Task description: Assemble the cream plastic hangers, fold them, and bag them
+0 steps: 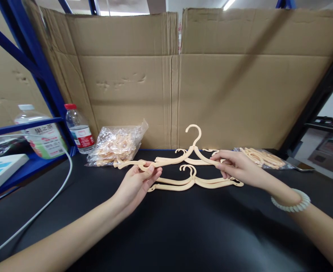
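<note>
A cream plastic clothes hanger (pixel 180 159) is held up between both hands, its hook pointing upward. My left hand (pixel 138 181) pinches its left arm between thumb and fingers. My right hand (pixel 236 166) grips the right arm near its end, which the fingers hide. Below the held hanger, a pair of similar hangers (pixel 180 186) lies on the black table, overlapping, hooks toward the back. Behind it more cream hangers (pixel 202 162) lie on the table, partly covered by the held one and my right hand.
A clear plastic bag (pixel 118 145) of cream hanger parts stands back left, near a red-capped bottle (pixel 80 130). Another flat bag of hangers (pixel 264 158) lies back right beside a phone-like slab (pixel 302 164). A white cable (pixel 51 202) crosses the left side. Cardboard (pixel 240 83) walls the back.
</note>
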Tool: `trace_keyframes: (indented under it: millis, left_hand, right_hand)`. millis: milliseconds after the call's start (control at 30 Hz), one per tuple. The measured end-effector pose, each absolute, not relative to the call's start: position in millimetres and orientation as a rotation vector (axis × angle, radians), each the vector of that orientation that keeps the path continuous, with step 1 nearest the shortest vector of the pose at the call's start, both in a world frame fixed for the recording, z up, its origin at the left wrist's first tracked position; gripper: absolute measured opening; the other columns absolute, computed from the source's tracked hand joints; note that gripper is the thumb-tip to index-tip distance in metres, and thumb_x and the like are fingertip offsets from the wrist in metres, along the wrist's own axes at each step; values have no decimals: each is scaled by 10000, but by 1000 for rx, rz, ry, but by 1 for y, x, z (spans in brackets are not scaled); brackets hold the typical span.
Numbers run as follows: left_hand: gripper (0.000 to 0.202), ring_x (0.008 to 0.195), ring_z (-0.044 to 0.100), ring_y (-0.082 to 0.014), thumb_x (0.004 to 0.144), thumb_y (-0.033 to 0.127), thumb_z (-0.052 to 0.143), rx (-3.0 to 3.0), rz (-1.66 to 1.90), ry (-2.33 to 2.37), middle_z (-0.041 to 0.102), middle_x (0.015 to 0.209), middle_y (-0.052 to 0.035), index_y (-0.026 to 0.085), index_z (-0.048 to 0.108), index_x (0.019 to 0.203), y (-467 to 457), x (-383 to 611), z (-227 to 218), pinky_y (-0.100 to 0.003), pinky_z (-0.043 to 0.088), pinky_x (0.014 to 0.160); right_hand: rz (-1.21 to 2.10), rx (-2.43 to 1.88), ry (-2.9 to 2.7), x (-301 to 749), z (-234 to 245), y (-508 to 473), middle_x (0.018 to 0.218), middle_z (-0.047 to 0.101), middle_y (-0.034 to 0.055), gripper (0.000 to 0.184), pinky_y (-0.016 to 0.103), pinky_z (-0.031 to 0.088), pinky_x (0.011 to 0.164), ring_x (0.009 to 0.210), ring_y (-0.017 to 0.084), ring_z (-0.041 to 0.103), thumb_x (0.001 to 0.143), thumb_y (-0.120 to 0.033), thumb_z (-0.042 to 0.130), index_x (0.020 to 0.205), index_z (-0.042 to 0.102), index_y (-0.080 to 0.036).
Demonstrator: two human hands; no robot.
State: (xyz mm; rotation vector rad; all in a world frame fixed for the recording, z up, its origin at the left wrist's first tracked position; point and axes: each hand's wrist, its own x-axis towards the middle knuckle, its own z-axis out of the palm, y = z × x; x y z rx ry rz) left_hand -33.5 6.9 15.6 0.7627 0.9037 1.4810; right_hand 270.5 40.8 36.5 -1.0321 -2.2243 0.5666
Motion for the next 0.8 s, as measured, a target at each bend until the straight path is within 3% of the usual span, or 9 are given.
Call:
trace_keyframes:
  millis: [133,200,300,400,567,800]
  left_hand:
    - [42,756,677,-151,882,165,588,992,1333,993,696,898,-81,158,581,841,2,-30,12,-284,565,758]
    - [67,738,662,-176,864,232,613,1300,1164,1041,689,871,-81,170,606,840,-6,-26,9,-315,556,731]
    - [66,834,638,-236,825,201,630,1950,931,973,687,884,-97,203,686,861,-23,-19,11,-357,516,799]
    - [234,1056,605,-299,819,116,603,2285,749,685,702,1028,-126,237,727,977,-38,-15,17,-392,445,965]
    - [273,1159,553,-293,868,104,513,2650,717,671,660,1165,-104,219,670,1059,-37,-18,11,-443,430,1016]
    - [218,1120,548,-224,921,139,436,2936,493,747,592,1207,-97,181,584,1075,-32,-20,1,-357,482,965]
  right_hand:
    - [704,-1032,-2188,273,37,43,574,555,-22,280,250,447,464,503,151,575,928,-467,507,972,551,-194]
    - [789,-1029,-2182,275,39,43,566,554,-23,303,248,429,460,505,152,572,912,-491,522,962,533,-192]
    - [950,-1042,-2190,277,41,44,565,561,-28,286,251,430,474,516,154,575,884,-478,559,926,506,-200]
    - [1094,-1051,-2248,278,41,43,604,589,-16,221,262,468,516,547,157,601,869,-408,577,879,494,-203]
    - [1270,-1115,-2359,278,41,41,723,610,20,212,282,526,591,640,174,646,849,-376,579,872,518,-174]
    - [789,-1114,-2699,282,41,44,769,638,13,104,246,454,633,684,147,575,797,-246,619,840,661,-161]
